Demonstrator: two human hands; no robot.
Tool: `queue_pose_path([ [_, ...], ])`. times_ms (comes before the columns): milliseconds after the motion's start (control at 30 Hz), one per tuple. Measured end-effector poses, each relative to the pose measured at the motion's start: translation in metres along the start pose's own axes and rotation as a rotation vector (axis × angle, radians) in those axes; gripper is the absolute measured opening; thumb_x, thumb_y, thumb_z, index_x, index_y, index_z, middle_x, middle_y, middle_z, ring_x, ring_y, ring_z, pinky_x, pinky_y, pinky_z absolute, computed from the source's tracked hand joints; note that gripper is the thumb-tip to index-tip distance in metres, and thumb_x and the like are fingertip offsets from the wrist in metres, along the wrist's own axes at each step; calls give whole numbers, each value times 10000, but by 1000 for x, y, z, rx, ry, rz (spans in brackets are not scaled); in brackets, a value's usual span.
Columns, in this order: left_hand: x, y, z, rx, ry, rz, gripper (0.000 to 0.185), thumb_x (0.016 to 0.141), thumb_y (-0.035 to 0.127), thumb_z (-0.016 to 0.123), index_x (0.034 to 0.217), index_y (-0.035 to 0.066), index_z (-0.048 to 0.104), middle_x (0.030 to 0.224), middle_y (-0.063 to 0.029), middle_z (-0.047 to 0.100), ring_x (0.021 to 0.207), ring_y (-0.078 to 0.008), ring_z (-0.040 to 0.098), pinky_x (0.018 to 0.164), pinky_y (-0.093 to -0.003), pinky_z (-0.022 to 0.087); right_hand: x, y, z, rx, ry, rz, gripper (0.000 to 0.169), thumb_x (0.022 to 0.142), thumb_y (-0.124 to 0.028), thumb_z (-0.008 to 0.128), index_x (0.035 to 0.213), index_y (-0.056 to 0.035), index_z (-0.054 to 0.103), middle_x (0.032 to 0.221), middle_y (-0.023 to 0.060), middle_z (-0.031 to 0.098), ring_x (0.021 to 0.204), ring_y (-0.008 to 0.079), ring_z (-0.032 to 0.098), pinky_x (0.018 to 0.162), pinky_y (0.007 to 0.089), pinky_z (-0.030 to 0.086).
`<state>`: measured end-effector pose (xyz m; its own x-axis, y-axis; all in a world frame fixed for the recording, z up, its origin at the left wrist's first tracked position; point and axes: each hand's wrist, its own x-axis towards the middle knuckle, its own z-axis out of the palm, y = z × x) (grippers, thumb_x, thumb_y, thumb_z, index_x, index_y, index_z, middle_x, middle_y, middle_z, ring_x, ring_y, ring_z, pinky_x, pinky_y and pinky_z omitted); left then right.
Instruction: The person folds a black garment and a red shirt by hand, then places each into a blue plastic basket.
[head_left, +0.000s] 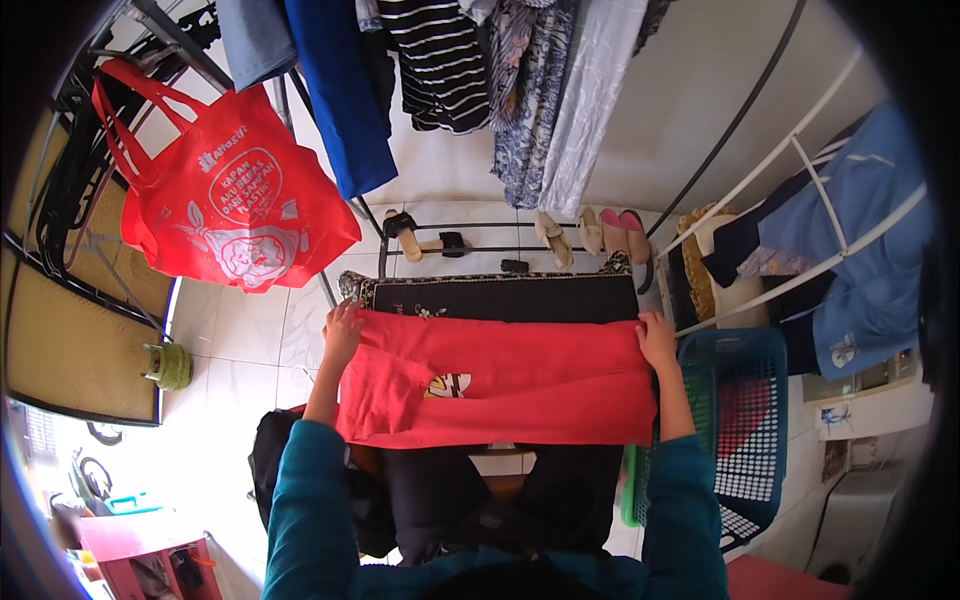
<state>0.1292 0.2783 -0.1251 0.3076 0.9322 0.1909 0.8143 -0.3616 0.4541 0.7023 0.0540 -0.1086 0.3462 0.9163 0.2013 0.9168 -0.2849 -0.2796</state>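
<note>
A red shirt (517, 360), folded into a long strip, lies across a black cloth (502, 296) with a patterned border. A sleeve is turned inward at the shirt's left end, and part of a white and yellow print shows near its middle. My left hand (343, 330) grips the shirt's far left corner. At the far right corner, my right hand (657, 341) has hold of the edge. The shirt hides the near part of the black cloth, and some fingertips are hard to make out.
A red tote bag (240, 195) hangs at the left, beside hanging clothes (442, 67). Shoes (555, 240) sit on a low rack behind the cloth. Plastic baskets (750, 420) stand at right, below a white rail (817, 180) with garments. A green gas cylinder (169, 367) stands on the left floor.
</note>
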Motion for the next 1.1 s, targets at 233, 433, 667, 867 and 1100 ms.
queue_pose_path([
  [233,28,-24,-6,78,-116,-249,87,822,148,578,903,164,603,984,-2,599,1023,-200,529,904,-577,251,18,-3,-15,-211,-168,148,144,875,-179,577,935,-82,489,864,103,592,883,320,563,860,496,361],
  [433,0,-8,17,280,220,-230,281,801,100,560,1076,152,550,1129,-50,528,1129,-224,460,919,-568,250,49,-17,8,-304,87,164,196,864,-180,595,1015,-86,512,980,120,571,953,299,543,824,481,379],
  [667,-39,63,35,196,-6,-3,605,846,323,535,1396,155,348,1469,-87,303,1367,-244,258,1073,-558,167,17,-95,40,109,-5,-110,524,846,-298,611,1307,-121,435,1361,118,431,1289,300,369,1061,494,264],
  [867,-28,33,23,-118,-142,-737,581,889,475,437,1397,204,364,1458,-117,325,1335,-262,319,1029,-550,283,1,-52,41,-192,-195,198,644,902,-539,426,1455,-273,228,1528,15,165,1408,262,133,1090,582,149],
  [1100,-54,45,31,208,187,-414,614,900,428,439,1401,87,340,1471,-125,297,1352,-268,286,1055,-565,220,15,-49,40,-159,-175,357,639,921,-525,392,1462,-236,212,1527,31,169,1396,286,169,1083,595,157],
])
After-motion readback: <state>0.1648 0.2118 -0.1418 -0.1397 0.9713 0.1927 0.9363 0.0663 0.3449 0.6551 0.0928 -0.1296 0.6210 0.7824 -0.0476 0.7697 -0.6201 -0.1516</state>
